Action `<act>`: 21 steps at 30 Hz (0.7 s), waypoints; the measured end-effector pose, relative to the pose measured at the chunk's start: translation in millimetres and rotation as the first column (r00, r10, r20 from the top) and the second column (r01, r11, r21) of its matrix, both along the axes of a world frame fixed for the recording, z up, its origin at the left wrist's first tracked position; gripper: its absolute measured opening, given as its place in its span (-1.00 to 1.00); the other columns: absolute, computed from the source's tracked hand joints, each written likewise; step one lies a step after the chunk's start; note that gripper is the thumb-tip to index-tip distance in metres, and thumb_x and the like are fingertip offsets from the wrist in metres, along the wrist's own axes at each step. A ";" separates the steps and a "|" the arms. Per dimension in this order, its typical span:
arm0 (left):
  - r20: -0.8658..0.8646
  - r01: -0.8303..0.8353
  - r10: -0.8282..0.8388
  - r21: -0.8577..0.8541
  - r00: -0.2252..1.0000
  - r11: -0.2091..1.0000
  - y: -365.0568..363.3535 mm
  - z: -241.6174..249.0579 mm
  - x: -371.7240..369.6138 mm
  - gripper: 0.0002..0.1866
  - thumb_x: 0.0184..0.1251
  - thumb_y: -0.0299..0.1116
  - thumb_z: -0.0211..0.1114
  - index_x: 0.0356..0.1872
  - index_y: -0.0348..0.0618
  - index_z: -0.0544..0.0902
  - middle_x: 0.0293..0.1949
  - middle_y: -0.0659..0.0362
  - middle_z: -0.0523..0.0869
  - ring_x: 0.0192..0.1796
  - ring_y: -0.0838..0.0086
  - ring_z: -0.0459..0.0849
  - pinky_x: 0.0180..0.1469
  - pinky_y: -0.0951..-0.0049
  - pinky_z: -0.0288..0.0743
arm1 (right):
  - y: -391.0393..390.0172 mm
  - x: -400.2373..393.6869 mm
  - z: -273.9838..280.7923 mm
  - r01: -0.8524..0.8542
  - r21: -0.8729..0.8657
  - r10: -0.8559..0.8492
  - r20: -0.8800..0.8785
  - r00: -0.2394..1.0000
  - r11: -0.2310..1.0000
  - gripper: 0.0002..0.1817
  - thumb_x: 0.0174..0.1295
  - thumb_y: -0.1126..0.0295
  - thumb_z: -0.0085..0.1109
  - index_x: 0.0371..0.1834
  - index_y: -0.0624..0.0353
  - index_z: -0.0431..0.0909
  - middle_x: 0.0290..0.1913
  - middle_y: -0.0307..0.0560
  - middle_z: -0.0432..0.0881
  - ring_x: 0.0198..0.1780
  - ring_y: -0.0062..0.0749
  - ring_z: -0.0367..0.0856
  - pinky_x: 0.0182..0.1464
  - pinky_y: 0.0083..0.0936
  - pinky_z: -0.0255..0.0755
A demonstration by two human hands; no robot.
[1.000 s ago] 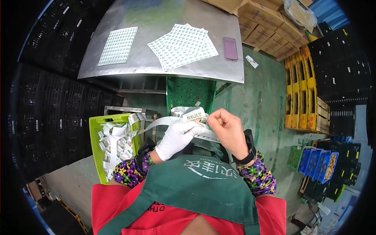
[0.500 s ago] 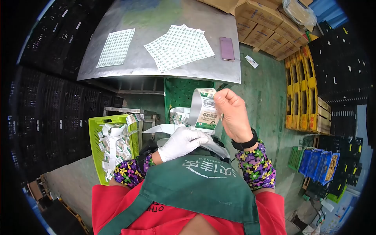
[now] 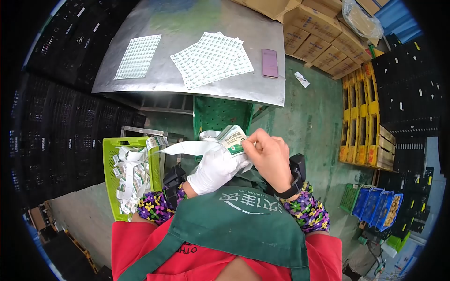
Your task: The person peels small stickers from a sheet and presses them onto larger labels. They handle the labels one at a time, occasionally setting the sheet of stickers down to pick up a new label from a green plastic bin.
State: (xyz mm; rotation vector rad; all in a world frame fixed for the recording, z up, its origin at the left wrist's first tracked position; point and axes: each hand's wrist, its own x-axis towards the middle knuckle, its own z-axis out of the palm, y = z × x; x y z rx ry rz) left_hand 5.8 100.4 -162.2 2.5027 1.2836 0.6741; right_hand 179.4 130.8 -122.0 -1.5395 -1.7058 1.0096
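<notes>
My left hand (image 3: 213,171), in a white glove, is closed on a strip of printed labels (image 3: 233,140) in front of my apron. The thumb and fingers of my bare right hand (image 3: 271,158) pinch the right side of the same strip, close beside the glove. The labels are green and white with dark print. From the glove, the strip's white backing (image 3: 187,148) runs left toward a lime green basket (image 3: 109,171), which holds a heap of label strips (image 3: 136,174). The gloved fingertips are partly hidden behind the labels.
Ahead stands a metal table (image 3: 164,84) with sheets of small green stickers (image 3: 213,61) and a purple phone (image 3: 269,63). A green crate (image 3: 220,112) sits beneath its front edge. Yellow pallets (image 3: 358,117) and cardboard boxes (image 3: 318,40) stand right; black crates (image 3: 61,131) stack up left.
My right hand has come down and closer to my left hand, bringing the raised label strip lower. The loop of strip that stood upright is now smaller and folded over near the glove.
</notes>
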 end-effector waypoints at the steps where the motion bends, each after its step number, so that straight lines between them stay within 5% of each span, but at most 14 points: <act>1: 0.006 0.005 -0.005 0.025 1.000 1.000 -1.6 -5.4 2.8 -0.69 0.09 -0.32 0.43 -0.08 0.01 0.72 -0.17 0.11 0.73 -0.17 0.19 0.73 -0.22 0.27 0.63 | 1.9 3.5 -0.3 -0.065 0.148 0.037 0.179 0.983 0.987 -0.80 0.17 0.26 0.30 -0.47 0.10 0.54 -0.70 -0.11 0.50 -0.61 -0.21 0.52 -0.47 -0.35 0.35; 3: 0.012 0.007 -0.008 0.052 1.000 0.999 -2.9 -8.2 6.5 -0.68 0.07 -0.33 0.43 -0.08 0.03 0.72 -0.15 0.12 0.73 -0.17 0.19 0.73 -0.24 0.26 0.64 | 6.3 10.1 0.4 -0.161 0.269 0.017 0.469 0.883 0.950 -0.71 0.16 0.12 0.31 -0.46 0.10 0.56 -0.66 -0.10 0.58 -0.54 -0.06 0.59 -0.43 -0.26 0.40; 4: 0.052 0.033 -0.036 0.057 0.998 0.998 -2.8 -7.2 7.2 -0.69 0.08 -0.33 0.42 -0.08 0.04 0.72 -0.13 0.12 0.74 -0.17 0.19 0.73 -0.22 0.26 0.64 | 10.9 15.4 0.3 -0.160 0.269 0.017 0.468 0.884 0.950 -0.71 0.16 0.12 0.31 -0.46 0.10 0.56 -0.66 -0.10 0.58 -0.54 -0.06 0.59 -0.43 -0.26 0.40; 6: 0.091 0.048 -0.054 0.066 0.994 0.997 -0.3 -6.7 8.5 -0.69 0.08 -0.33 0.41 -0.08 0.05 0.72 -0.12 0.13 0.74 -0.16 0.19 0.74 -0.21 0.26 0.64 | 23.2 32.2 -0.4 -0.045 -0.089 0.072 0.332 0.940 0.995 -0.69 0.21 0.09 0.29 -0.38 0.13 0.61 -0.67 -0.14 0.56 -0.60 -0.21 0.56 -0.46 -0.34 0.36; 7: 0.113 0.053 -0.058 0.048 0.992 0.997 2.0 -6.8 7.7 -0.70 0.09 -0.33 0.41 -0.08 0.05 0.72 -0.10 0.12 0.73 -0.14 0.19 0.73 -0.19 0.25 0.64 | 26.5 42.2 -18.3 -0.128 -0.254 0.118 -0.055 0.991 0.959 -0.63 0.25 0.04 0.25 -0.28 0.17 0.64 -0.67 -0.17 0.53 -0.62 -0.47 0.50 -0.49 -0.43 0.32; 12: 0.254 0.094 -0.053 -0.151 0.966 0.984 0.4 -1.3 16.9 -0.75 0.15 -0.37 0.37 -0.11 -0.01 0.73 -0.03 0.11 0.72 -0.05 0.14 0.71 -0.04 0.28 0.61 | 29.9 27.9 -9.3 -0.373 -0.402 0.252 -0.322 0.912 0.836 -0.73 0.32 0.24 0.25 -0.28 0.27 0.58 -0.50 -0.28 0.62 -0.45 -0.75 0.48 -0.43 -0.63 0.32; 14: 0.332 0.073 0.007 -0.228 0.943 0.971 -4.3 -0.8 22.4 -0.83 0.22 -0.42 0.33 -0.17 -0.09 0.74 -0.06 0.12 0.74 -0.03 0.21 0.72 0.03 0.35 0.58 | 37.0 21.8 -7.8 -0.285 -0.273 -0.017 -0.750 0.661 0.919 -0.84 0.38 0.38 0.17 -0.27 0.26 0.53 -0.34 -0.31 0.66 -0.35 -0.77 0.50 -0.30 -0.71 0.37; 16: 0.448 0.147 0.244 -0.675 0.860 0.723 -14.9 -9.7 26.1 -0.88 0.29 -0.45 0.30 -0.22 -0.16 0.75 -0.11 0.12 0.77 -0.01 0.32 0.72 0.05 0.37 0.57 | 48.8 29.0 -3.4 -0.309 -0.330 -0.065 -0.769 0.635 0.892 -0.87 0.42 0.40 0.11 -0.25 0.24 0.51 -0.27 -0.31 0.65 -0.27 -0.78 0.51 -0.20 -0.75 0.39; 17: 0.467 0.150 0.255 -0.669 0.846 0.728 -18.1 -11.6 28.4 -0.84 0.31 -0.34 0.32 -0.18 -0.15 0.74 -0.23 0.11 0.79 -0.14 0.36 0.76 0.00 0.43 0.57 | 51.5 31.8 -10.0 -0.261 -0.336 -0.060 -0.708 0.704 0.905 -0.86 0.42 0.39 0.12 -0.24 0.24 0.51 -0.27 -0.32 0.65 -0.26 -0.77 0.51 -0.19 -0.75 0.38; 21: 0.566 0.116 0.315 -0.597 0.762 0.794 -20.8 -12.2 27.7 -0.84 0.30 -0.35 0.32 -0.18 -0.16 0.75 -0.21 0.12 0.79 -0.14 0.35 0.76 -0.02 0.44 0.58 | 47.0 26.6 -21.4 -0.112 -0.250 -0.033 -0.512 0.858 0.962 -0.79 0.42 0.30 0.15 -0.13 0.25 0.53 -0.28 -0.31 0.64 -0.29 -0.78 0.49 -0.23 -0.77 0.36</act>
